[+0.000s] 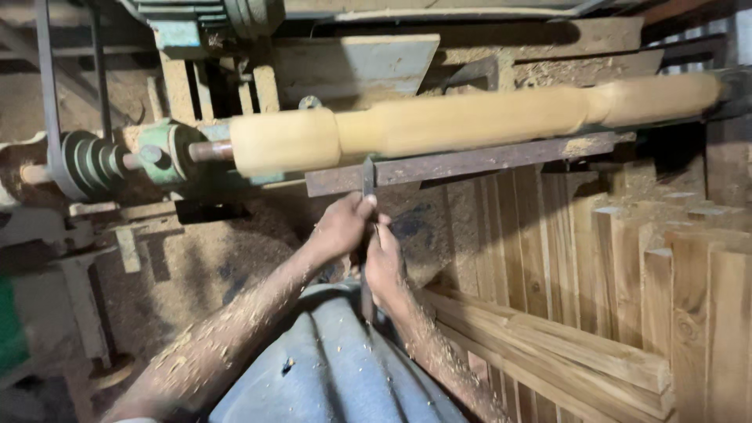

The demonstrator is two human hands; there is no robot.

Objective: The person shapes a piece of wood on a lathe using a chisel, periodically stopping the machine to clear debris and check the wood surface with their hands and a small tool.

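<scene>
Chisel (367, 235) upright against the metal rest (462, 162), tip just under the pale wooden spindle (470, 117) mounted crosswise on the lathe. Left hand (342, 227) clenched high around the blade, forearm reaching up from lower left, dusted with shavings. Right hand (385, 262) gripping the handle lower down, wrist bent upward. Stacked planks (627, 298) to the right.

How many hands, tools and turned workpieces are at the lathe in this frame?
Hands: 2, left hand and right hand
Chisels: 1, the chisel gripped by both hands, lying on the tool rest
Turned workpieces: 1, the wooden spindle
Total: 4
</scene>
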